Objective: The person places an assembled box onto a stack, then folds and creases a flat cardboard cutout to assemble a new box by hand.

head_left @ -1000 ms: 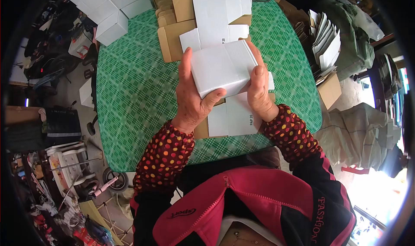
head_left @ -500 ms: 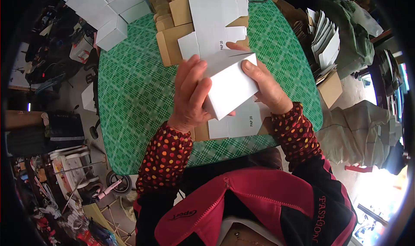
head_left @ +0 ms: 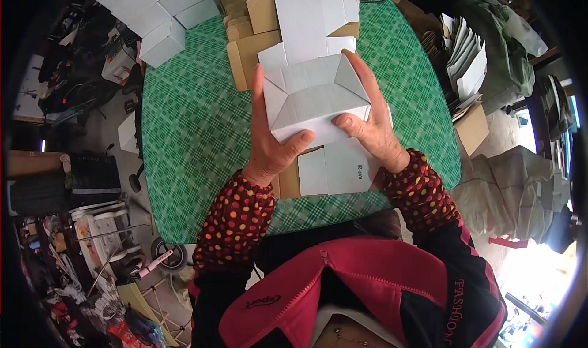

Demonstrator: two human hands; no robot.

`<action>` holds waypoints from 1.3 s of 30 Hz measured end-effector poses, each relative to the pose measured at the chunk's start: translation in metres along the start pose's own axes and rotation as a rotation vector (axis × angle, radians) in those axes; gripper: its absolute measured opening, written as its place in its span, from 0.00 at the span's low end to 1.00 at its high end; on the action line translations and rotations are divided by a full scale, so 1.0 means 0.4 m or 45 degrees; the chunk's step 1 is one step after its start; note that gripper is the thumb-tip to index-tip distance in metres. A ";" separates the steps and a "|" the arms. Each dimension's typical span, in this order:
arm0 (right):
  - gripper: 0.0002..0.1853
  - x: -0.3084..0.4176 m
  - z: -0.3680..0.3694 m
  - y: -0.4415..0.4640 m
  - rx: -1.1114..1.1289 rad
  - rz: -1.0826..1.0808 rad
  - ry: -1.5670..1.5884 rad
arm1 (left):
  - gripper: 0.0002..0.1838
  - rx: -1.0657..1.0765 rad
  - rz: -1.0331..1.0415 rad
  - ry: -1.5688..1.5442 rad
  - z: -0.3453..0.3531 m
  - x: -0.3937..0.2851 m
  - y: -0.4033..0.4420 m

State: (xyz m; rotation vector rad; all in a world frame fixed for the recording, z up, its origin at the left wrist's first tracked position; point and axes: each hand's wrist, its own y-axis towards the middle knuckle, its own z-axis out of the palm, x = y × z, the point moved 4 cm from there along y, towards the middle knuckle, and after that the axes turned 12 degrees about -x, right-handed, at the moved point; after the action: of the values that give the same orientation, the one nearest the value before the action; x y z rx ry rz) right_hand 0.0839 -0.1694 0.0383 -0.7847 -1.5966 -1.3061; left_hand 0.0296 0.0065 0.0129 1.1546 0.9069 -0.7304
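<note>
A folded white box (head_left: pixel 315 97) is held above the table between both hands, its face with diagonal fold lines turned up. My left hand (head_left: pixel 272 143) grips its left side, thumb on the near face. Around the right side wraps my right hand (head_left: pixel 373 124), its thumb also on the near face. Beneath the box lies a flat white cardboard sheet (head_left: pixel 334 170) marked PAP 20. Beyond the box, a stack of flat cardboard blanks (head_left: pixel 300 20), white and brown, overlaps toward the far edge.
Finished white boxes (head_left: pixel 162 42) are piled at the back left of the green checked table (head_left: pixel 196 134). To the right of the table stand more folded cardboard pieces (head_left: pixel 462 63) beside a grey-green sack (head_left: pixel 496 48). A wheel (head_left: pixel 168 254) is on the floor at lower left.
The box was tilted on edge half a second ago and now lies level, showing its folded face. Both hands have shifted their hold to its two sides.
</note>
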 end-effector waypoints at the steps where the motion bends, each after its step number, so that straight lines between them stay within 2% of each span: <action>1: 0.58 0.001 0.000 0.000 0.006 -0.016 -0.004 | 0.61 -0.002 0.012 0.005 0.001 0.000 -0.001; 5: 0.58 0.006 0.000 0.003 0.025 -0.071 -0.013 | 0.61 -0.006 0.055 0.023 0.002 -0.001 -0.002; 10: 0.57 0.004 0.002 0.003 0.038 -0.085 -0.033 | 0.63 0.002 -0.012 0.094 -0.006 -0.002 0.002; 14: 0.56 0.018 0.006 0.011 0.114 0.227 0.389 | 0.49 -0.097 -0.107 -0.029 -0.031 -0.017 0.026; 15: 0.56 0.022 0.007 0.017 0.121 0.209 0.396 | 0.49 -0.098 -0.087 -0.021 -0.037 -0.024 0.036; 19: 0.60 0.021 -0.003 0.027 0.017 0.237 0.264 | 0.40 -0.233 -0.509 -0.438 -0.067 -0.001 0.038; 20: 0.60 0.018 -0.004 0.029 0.015 0.226 0.269 | 0.40 -0.228 -0.498 -0.433 -0.073 0.003 0.038; 24: 0.50 0.010 -0.004 0.019 0.138 -0.103 0.012 | 0.36 -0.206 -0.832 -0.727 -0.078 0.055 0.019; 29: 0.45 0.027 -0.004 0.013 0.186 -0.100 -0.260 | 0.38 -0.138 -0.996 -0.794 -0.070 0.055 0.020; 35: 0.41 -0.009 -0.019 0.013 -0.012 0.145 -0.015 | 0.37 -0.182 -0.750 -0.803 -0.021 0.020 0.028; 38: 0.38 -0.009 -0.008 0.006 -0.038 0.231 0.000 | 0.38 -0.233 -0.262 -0.237 -0.024 0.010 0.034; 39: 0.38 -0.011 -0.004 0.003 -0.046 0.261 0.009 | 0.37 -0.217 -0.229 -0.148 -0.023 0.006 0.036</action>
State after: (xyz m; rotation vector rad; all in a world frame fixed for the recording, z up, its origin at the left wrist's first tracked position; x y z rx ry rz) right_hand 0.0872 -0.1704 0.0347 -0.9388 -1.4487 -1.1906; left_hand 0.0414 0.0191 0.0158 0.8796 0.9634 -0.8404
